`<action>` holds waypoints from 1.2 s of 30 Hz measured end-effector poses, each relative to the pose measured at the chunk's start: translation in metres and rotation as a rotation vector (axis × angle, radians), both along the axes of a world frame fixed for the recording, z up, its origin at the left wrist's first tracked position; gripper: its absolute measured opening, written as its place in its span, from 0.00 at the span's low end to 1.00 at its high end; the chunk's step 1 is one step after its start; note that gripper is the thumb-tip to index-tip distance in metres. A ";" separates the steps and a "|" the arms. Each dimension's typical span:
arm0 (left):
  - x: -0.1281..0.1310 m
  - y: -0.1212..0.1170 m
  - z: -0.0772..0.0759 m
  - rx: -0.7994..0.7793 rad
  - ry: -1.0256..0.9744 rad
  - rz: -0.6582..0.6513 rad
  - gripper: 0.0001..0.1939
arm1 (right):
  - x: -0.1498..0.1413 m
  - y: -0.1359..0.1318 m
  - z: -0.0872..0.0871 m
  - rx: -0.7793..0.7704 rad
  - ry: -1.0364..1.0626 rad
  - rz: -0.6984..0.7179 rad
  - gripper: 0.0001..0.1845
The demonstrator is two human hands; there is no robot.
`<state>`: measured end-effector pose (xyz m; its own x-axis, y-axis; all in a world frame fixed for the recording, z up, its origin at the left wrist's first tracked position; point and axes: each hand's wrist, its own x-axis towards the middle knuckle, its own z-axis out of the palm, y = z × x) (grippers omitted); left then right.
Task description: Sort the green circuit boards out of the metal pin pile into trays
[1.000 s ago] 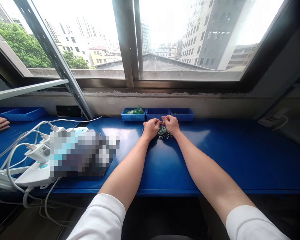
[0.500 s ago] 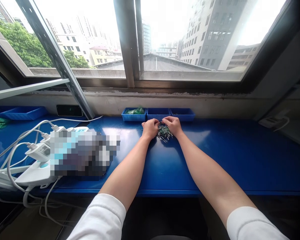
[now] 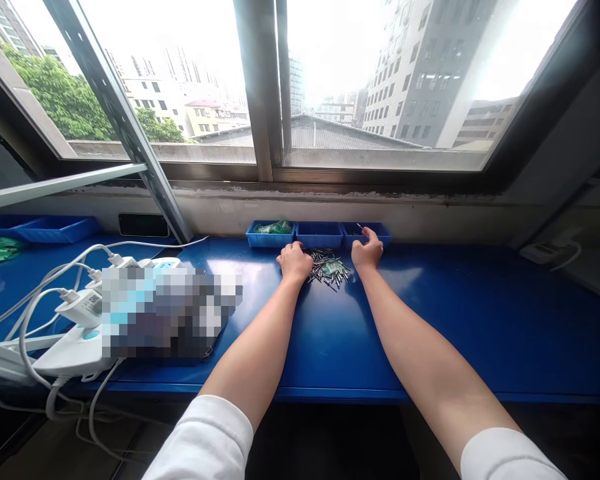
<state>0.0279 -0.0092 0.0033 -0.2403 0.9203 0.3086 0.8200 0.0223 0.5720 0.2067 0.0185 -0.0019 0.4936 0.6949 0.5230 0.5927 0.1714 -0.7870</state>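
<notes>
A loose pile of small dark metal pins [image 3: 336,272], with some green material among them, lies on the blue tabletop between my hands. My left hand [image 3: 295,262] rests at the pile's left edge, fingers curled down; what they hold, if anything, is hidden. My right hand [image 3: 367,252] is raised at the front of the right blue bin [image 3: 383,233], thumb and forefinger closed on a thin metal pin [image 3: 360,227] that points up and left over the bin. Beside it stand the middle blue bin [image 3: 320,243] and the left blue bin [image 3: 265,241], which holds green plastic bags [image 3: 274,227].
To the left sit a white power strip [image 3: 70,350] with plugged-in chargers and cables, and a blurred-out patch. A metal rack post [image 3: 155,180] rises behind it. Further left are more blue bins [image 3: 63,230] and a black phone-like slab [image 3: 143,225]. A window spans the back.
My right hand has moved from the pile to the right and back, up to the right bin, with a pin. My left hand has shifted slightly left. The pile is more exposed.
</notes>
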 end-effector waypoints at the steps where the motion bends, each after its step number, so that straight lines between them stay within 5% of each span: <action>1: 0.000 0.000 0.000 -0.014 0.003 0.000 0.19 | 0.000 0.000 -0.001 -0.011 -0.016 -0.018 0.31; 16: 0.001 0.003 -0.002 -0.134 0.088 -0.094 0.21 | -0.008 -0.001 -0.006 -0.179 -0.133 0.103 0.32; 23: 0.003 0.004 -0.004 -0.109 0.138 -0.126 0.22 | -0.014 -0.001 -0.007 -0.090 -0.326 0.308 0.14; 30: 0.005 0.000 -0.004 -0.097 0.249 -0.201 0.19 | -0.023 0.000 -0.016 -0.323 -0.559 0.430 0.14; 36: 0.005 -0.001 -0.005 -0.074 0.255 -0.237 0.17 | -0.021 0.002 -0.015 -0.283 -0.562 0.515 0.10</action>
